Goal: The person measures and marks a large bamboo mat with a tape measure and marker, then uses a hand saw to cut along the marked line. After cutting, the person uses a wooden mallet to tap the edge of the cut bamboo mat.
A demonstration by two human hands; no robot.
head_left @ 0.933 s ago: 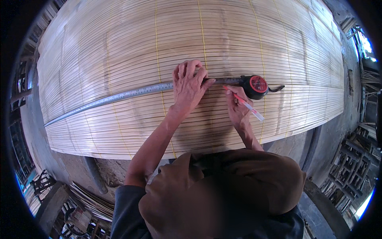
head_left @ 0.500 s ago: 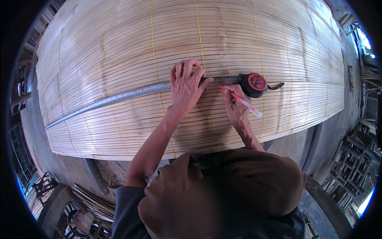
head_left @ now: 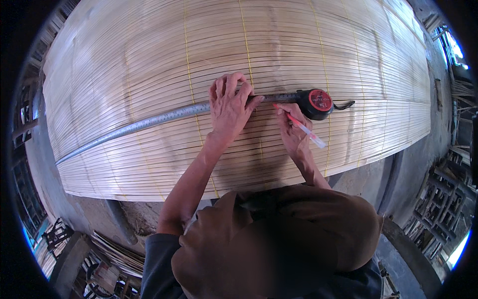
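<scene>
A long tape measure (head_left: 317, 104), black with a red round face, lies on a wide mat of pale bamboo slats (head_left: 284, 50). Its silver blade (head_left: 149, 121) runs out leftward to the mat's left edge. My left hand (head_left: 229, 112) grips and presses the blade left of the case, fingers bent over the far side and thumb near the blade's near edge. In my right hand (head_left: 294, 134) is a red pen (head_left: 311, 137) with a clear end. Its tip touches or hovers just above the slats beside the blade, near the case; which one I cannot tell.
Yellow stitching threads (head_left: 188, 55) cross the slats. A black wrist strap (head_left: 344, 105) trails from the case. Bundled strips (head_left: 117, 253) lie on the floor at lower left, and a stack of wooden or bamboo frames (head_left: 440, 199) stands at right.
Both hands, the pen and the tape measure case appear slightly further left. The pen is still held beside the blade, and my left hand still presses on the tape.
</scene>
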